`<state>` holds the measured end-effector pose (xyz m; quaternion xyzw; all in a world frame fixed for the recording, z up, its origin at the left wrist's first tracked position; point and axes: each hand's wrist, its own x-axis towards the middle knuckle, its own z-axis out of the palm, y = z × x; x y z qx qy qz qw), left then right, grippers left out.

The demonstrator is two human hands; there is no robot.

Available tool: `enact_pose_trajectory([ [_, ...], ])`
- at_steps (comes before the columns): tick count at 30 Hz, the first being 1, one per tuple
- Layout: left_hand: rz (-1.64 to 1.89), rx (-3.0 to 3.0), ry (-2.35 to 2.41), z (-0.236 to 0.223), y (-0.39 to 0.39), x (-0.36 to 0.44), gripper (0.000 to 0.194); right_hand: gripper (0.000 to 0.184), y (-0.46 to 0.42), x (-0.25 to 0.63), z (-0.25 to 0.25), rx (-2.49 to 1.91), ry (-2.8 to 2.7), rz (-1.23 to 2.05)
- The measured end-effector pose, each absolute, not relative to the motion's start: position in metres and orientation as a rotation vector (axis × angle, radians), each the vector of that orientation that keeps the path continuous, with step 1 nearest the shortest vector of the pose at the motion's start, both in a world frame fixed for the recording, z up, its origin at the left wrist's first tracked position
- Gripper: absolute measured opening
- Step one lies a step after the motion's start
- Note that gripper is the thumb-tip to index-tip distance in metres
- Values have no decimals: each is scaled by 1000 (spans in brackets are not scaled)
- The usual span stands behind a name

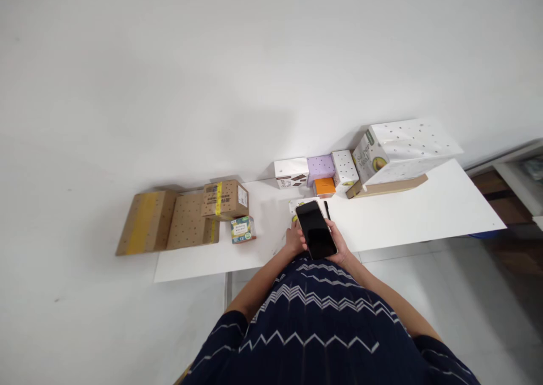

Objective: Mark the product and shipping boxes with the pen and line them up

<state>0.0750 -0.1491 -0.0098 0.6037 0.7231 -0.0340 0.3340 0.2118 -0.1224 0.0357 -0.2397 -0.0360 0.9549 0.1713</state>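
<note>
A black phone (315,229) with a dark screen is held over the near edge of the white table (424,215). My right hand (340,243) grips its right side with the fingers wrapped round it. My left hand (293,239) holds its left edge. Just beyond the phone lie a small white box (297,205) and a black pen (327,209).
Brown cardboard boxes (186,218) sit at the table's left end, with a small green-labelled carton (243,229) beside them. Along the wall stand white, purple and orange small boxes (321,170) and a large white avocado box (399,150). Shelving (517,176) is at the right.
</note>
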Motion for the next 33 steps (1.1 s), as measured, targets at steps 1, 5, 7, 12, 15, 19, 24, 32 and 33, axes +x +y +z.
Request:
enact_pose_trajectory([
  [1, -69, 1586, 1891, -11, -150, 75, 49, 56, -122, 212, 36, -676, -108, 2707],
  [5, -18, 1626, 1904, -17, -152, 75, 51, 56, -123, 213, 34, -674, -100, 2699],
  [7, -24, 1628, 1908, -18, -152, 75, 51, 56, -123, 213, 34, -668, -93, 2704],
  [12, -105, 1666, 1903, -20, -153, 74, 53, 56, -122, 212, 32, -640, -136, 2677],
  [15, -135, 1687, 1892, -23, -153, 74, 57, 55, -122, 213, 30, -648, -156, 2646],
  [19, -136, 1697, 1888, -26, -153, 73, 58, 54, -123, 213, 26, -651, -148, 2632],
  [24, -131, 1713, 1887, -28, -153, 74, 50, 53, -123, 213, 27, -657, -146, 2622],
  [32, -142, 1673, 1907, -20, -152, 76, 42, 52, -122, 209, 40, -688, -158, 2637],
  [33, -143, 1676, 1904, -19, -152, 76, 42, 52, -121, 209, 40, -692, -157, 2638],
])
